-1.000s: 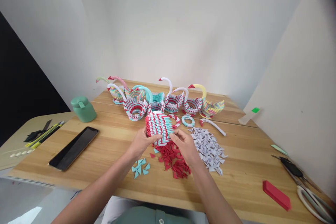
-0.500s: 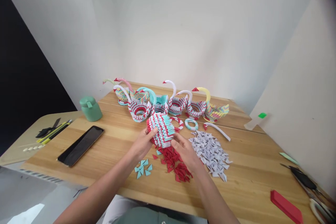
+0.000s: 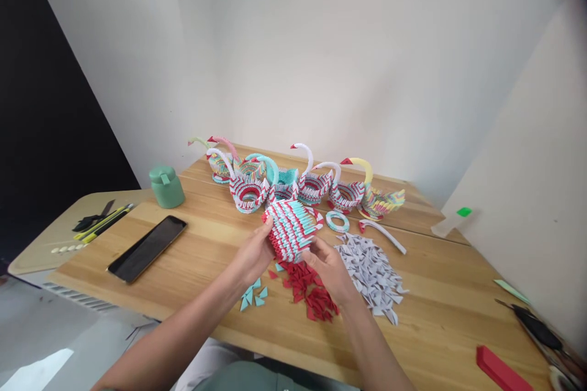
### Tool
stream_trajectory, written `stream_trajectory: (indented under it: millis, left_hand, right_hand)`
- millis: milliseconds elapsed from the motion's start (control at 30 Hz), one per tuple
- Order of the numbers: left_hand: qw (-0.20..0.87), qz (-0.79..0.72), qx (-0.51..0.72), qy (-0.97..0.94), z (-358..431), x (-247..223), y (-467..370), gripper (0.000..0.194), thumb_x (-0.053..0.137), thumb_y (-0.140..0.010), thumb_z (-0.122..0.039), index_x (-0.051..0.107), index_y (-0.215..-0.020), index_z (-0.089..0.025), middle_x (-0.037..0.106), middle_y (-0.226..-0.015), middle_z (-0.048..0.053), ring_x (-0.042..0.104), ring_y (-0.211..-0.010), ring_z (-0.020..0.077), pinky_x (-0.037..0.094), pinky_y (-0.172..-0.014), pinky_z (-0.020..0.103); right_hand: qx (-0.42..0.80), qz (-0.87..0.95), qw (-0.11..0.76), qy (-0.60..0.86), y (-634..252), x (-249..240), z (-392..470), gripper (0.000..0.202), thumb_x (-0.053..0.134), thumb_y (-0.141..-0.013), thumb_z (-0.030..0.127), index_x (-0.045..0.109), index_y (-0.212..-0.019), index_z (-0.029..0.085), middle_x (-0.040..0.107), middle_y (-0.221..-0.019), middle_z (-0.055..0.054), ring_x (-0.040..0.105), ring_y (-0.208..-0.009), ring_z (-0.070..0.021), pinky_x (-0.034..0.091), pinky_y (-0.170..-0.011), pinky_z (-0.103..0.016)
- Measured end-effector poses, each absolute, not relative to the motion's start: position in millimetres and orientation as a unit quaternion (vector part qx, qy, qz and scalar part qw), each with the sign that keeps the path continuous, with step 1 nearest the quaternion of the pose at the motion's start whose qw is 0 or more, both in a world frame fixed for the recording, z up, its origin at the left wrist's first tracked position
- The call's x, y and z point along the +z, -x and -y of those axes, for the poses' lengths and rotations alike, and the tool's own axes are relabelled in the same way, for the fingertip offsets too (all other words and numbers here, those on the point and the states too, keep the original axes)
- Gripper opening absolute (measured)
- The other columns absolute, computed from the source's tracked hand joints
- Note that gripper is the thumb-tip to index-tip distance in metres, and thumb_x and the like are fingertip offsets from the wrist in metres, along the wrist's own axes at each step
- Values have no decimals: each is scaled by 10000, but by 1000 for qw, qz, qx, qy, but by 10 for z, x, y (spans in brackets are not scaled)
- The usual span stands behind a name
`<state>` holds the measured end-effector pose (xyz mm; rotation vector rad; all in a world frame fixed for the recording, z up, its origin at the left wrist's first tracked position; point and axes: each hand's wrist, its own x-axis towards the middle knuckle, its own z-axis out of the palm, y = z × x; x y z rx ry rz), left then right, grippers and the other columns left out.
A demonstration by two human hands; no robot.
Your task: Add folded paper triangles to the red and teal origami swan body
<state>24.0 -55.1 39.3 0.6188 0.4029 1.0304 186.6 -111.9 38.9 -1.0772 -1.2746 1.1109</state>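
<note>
Between my hands, above the table, is a folded-paper swan body point(image 3: 291, 231) in red, white and light blue rows, tilted on its side. My left hand point(image 3: 257, 250) grips its left side, thumb lying on the outer rows. At the lower right edge my right hand point(image 3: 329, 266) holds the rim with thumb and fingers closed; whether a single small paper piece is pinched there I cannot tell. Beneath it lie a heap of red paper triangles point(image 3: 316, 299) and several light blue triangles point(image 3: 254, 295). A heap of pale grey-white triangles point(image 3: 373, 275) is right of my right hand.
Several finished paper swans point(image 3: 250, 191) stand in a row at the back. Before them lie a blue-white ring point(image 3: 337, 222) and a white swan neck point(image 3: 384, 236). A phone point(image 3: 147, 248) and green container point(image 3: 167, 187) are left; a red block point(image 3: 502, 369) and scissors point(image 3: 539, 327) are right.
The view has shifted a little, so everything sits slightly further right. The swan body has turned slightly in my hands, and both hands still hold it.
</note>
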Motion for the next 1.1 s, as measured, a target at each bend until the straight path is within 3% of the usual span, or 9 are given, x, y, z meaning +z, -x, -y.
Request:
stream_trajectory:
  millis: [100, 267, 467, 700, 867, 1100]
  left_hand:
    - [787, -184, 476, -346, 591, 361, -240, 377, 744, -754, -444, 726, -952, -124, 745, -978, 108, 642, -1026, 268, 443, -944, 371]
    - [797, -191, 475, -321, 593, 361, -218, 326, 795, -707, -390, 732, -898, -134, 750, -903, 88, 663, -918, 241, 468, -885, 355]
    - [798, -204, 467, -321, 557, 382, -207, 288, 803, -697, -362, 724, -830, -118, 740, -808, 81, 654, -776, 195, 471, -799, 312]
    - [801, -213, 451, -331, 564, 381, -227, 316, 797, -697, -383, 715, -841, -113, 739, -811, 91, 663, -803, 214, 466, -794, 318]
    - [758, -237, 462, -396, 525, 296, -228, 324, 763, -733, -403, 706, -893, -127, 739, -866, 71, 651, -781, 181, 468, -789, 298]
    - [714, -224, 438, -498, 546, 268, -203, 444, 812, -675, -343, 659, -1051, -163, 730, -1031, 71, 652, -952, 242, 478, -874, 354]
  right_hand:
    - [484, 514, 557, 437, -1847, 408, 1125, 443, 733, -758, 491, 672, -1107, 226, 706, -1125, -69, 612, -1089, -288, 451, -971, -425]
    - [488, 489, 565, 452, -1850, 357, 1137, 348, 760, -747, 439, 701, -1009, 218, 732, -1033, -62, 649, -985, -284, 484, -916, -433]
    - [497, 490, 568, 436, -1861, 358, 1151, 323, 750, -762, 413, 702, -1020, 225, 733, -1013, -47, 652, -952, -270, 482, -919, -430]
    - [523, 476, 570, 417, -1873, 313, 1143, 269, 729, -797, 363, 698, -1029, 232, 733, -1017, -38, 669, -873, -247, 500, -868, -398]
    - [495, 486, 588, 416, -1876, 396, 1098, 431, 747, -759, 445, 671, -1115, 215, 724, -1043, -37, 650, -923, -236, 486, -886, -366]
    - [491, 429, 614, 444, -1850, 409, 1057, 346, 771, -739, 415, 712, -1016, 217, 743, -960, -22, 666, -857, -223, 514, -849, -365]
